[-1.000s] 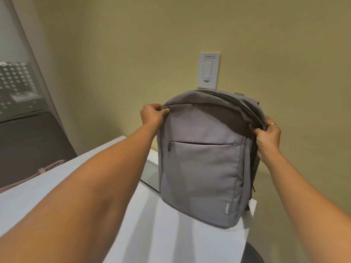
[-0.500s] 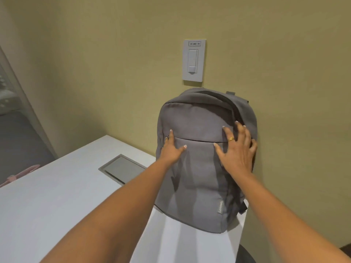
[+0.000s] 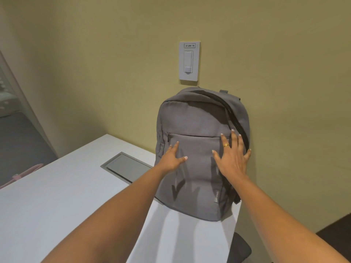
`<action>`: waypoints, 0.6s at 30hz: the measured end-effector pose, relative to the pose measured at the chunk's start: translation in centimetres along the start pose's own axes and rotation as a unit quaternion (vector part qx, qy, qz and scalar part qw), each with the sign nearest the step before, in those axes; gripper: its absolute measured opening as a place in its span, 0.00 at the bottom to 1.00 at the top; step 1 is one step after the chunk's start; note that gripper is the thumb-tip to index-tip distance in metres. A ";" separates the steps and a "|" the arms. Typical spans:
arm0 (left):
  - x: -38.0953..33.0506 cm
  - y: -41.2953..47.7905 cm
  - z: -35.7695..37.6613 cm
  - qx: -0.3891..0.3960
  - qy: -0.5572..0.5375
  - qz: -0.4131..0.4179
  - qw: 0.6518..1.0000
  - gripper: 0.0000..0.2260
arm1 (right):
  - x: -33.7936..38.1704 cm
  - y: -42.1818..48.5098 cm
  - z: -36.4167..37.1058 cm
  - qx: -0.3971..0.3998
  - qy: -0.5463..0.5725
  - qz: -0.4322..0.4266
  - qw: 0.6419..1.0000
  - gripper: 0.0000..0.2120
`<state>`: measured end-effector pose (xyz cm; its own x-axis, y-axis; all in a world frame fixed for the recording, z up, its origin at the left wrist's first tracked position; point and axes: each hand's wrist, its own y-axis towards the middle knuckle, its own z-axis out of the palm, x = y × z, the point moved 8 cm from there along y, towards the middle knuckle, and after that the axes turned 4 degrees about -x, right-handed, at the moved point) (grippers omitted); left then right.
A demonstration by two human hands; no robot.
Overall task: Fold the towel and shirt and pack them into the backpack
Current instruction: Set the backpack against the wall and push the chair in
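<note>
A grey backpack (image 3: 197, 118) stands upright on the far right corner of the white table (image 3: 57, 196), leaning against the yellow wall. Its main zip runs closed over the top and its front pocket zip looks closed too. My left hand (image 3: 172, 156) lies flat on the front pocket with fingers spread. My right hand (image 3: 232, 158), wearing a gold ring, presses flat on the pocket's right side. Neither hand holds anything. No towel or shirt is in view.
A grey cable hatch (image 3: 125, 167) is set into the table just left of the backpack. A white wall switch (image 3: 189, 63) sits above the bag. A pink strap (image 3: 22, 174) lies at the table's left edge. A dark seat (image 3: 240, 249) shows below the table's right edge.
A second ago both hands gripped the backpack's upper sides. They let go and now rest flat on its front, sliding slightly down. The bag stands against the wall.
</note>
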<state>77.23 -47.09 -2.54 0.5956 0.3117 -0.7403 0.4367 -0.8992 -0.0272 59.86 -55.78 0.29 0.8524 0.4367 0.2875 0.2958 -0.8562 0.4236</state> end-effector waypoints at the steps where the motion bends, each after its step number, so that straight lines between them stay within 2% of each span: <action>1: -0.1 -0.7 0.3 0.007 0.007 0.000 1.000 0.32 | -0.1 -0.7 0.0 0.010 -0.001 0.002 1.000 0.30; 5: -0.7 -4.5 2.3 0.039 0.026 0.000 0.999 0.31 | -0.3 -4.3 -0.3 0.059 -0.015 0.003 0.998 0.29; 11: -0.6 -12.3 6.3 0.091 0.045 -0.010 0.995 0.30 | -1.2 -11.4 -1.4 0.128 -0.082 -0.043 0.988 0.28; 18: -1.3 -21.1 11.4 0.120 0.057 0.000 0.991 0.29 | -6.6 -20.6 -2.8 0.190 -0.138 -0.040 0.971 0.26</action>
<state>59.54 -32.07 -8.65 0.6740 0.3318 -0.6601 0.2712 -0.9422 -0.1967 46.95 -40.27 -7.92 0.8876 0.4605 0.0043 0.4591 -0.8855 0.0717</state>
